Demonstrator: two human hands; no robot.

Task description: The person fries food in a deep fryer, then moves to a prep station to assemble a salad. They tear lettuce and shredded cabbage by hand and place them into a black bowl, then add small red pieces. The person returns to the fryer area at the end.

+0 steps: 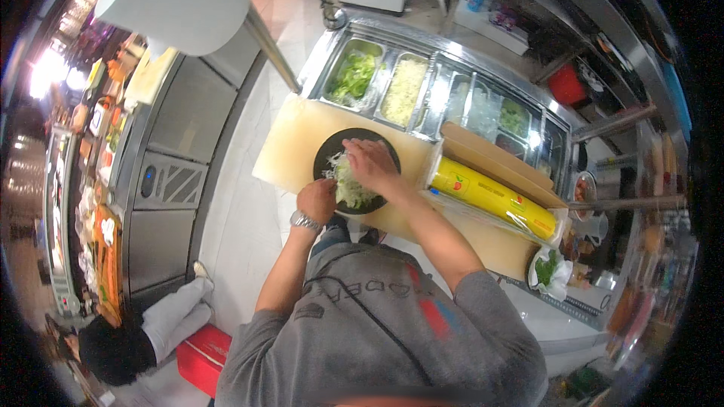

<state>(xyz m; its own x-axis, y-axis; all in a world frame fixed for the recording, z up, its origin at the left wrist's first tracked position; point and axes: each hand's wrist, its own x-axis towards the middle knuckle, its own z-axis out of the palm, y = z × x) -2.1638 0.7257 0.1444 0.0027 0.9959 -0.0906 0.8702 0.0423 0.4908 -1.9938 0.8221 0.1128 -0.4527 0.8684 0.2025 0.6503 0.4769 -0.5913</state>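
Note:
A round black plate lies on a pale cutting board in front of me. Pale green shredded vegetable is heaped on it, with white shreds towards its left side. My right hand is over the heap, back up and fingers stretched forward; its underside is hidden. At the plate's near left rim, my left hand has its fingers curled against the shreds. Whether they pinch any is too small to tell. A metal-band watch circles my left wrist.
Beyond the board, steel pans hold green leaves and pale shreds. A yellow roll of wrap in an opened carton stands right. A bowl with greens sits farther right. Another person is at the left counter, near a red box.

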